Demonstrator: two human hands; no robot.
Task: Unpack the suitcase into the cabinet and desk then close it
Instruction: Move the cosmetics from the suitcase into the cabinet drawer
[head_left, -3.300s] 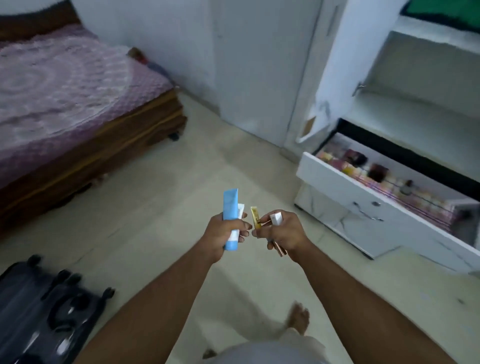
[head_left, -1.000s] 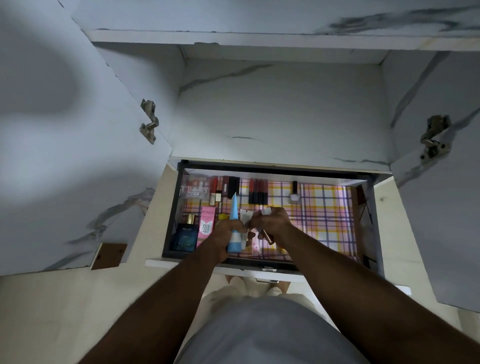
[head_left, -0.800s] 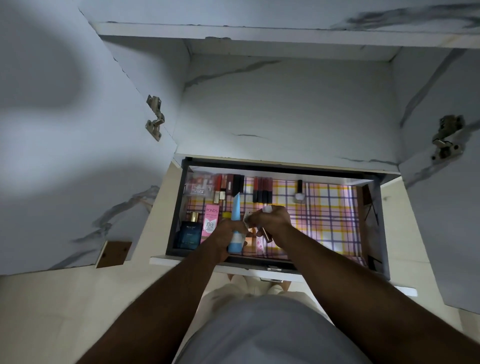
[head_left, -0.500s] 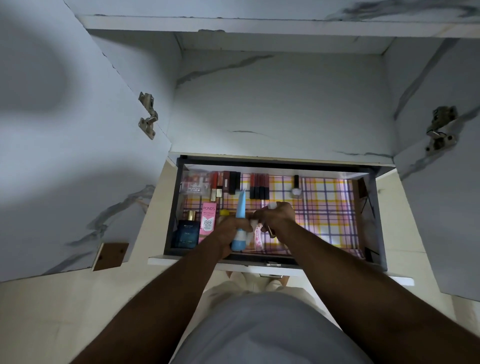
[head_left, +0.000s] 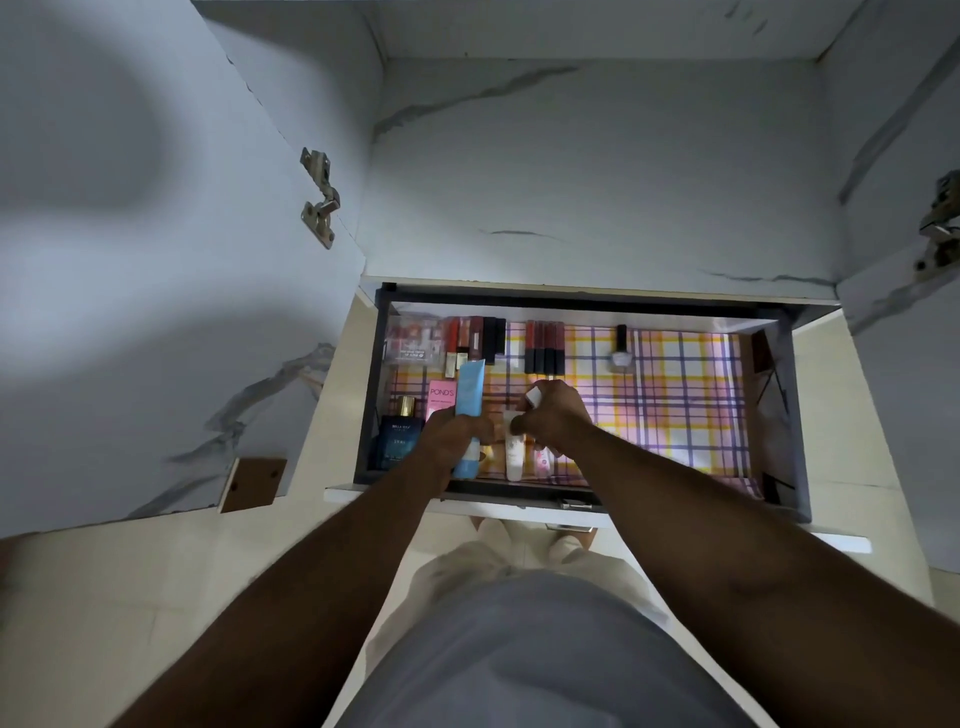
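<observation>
Nearest the camera, the person's pale shirt fills the bottom of the view at 6 o'clock, with both forearms reaching up from it toward the open drawer.

The left hand is curled round a light blue tube, gripping it near the white cap end, so that the flat crimped end stands up toward 12 o'clock over the drawer's near left part. Just at 3 o'clock of it, the right hand hangs over the drawer with its fingers bent round a small white-tipped item poking out at the top of the fist; what else it holds cannot be told. A white tube lies in the drawer beneath the right hand, at about 7 o'clock of it, beside a small pink item; whether the fingers touch that tube is unclear.

Left of the left hand, at 9 o'clock, stand a dark blue perfume bottle with a gold cap and a pink POND'S box.

Farther in, along the drawer's back edge at 12 o'clock, lie a clear makeup case, a row of lipsticks and a nail polish bottle on the plaid liner.

Beyond them the marbled cabinet shelf runs back, with a door hinge at 10 o'clock.
</observation>
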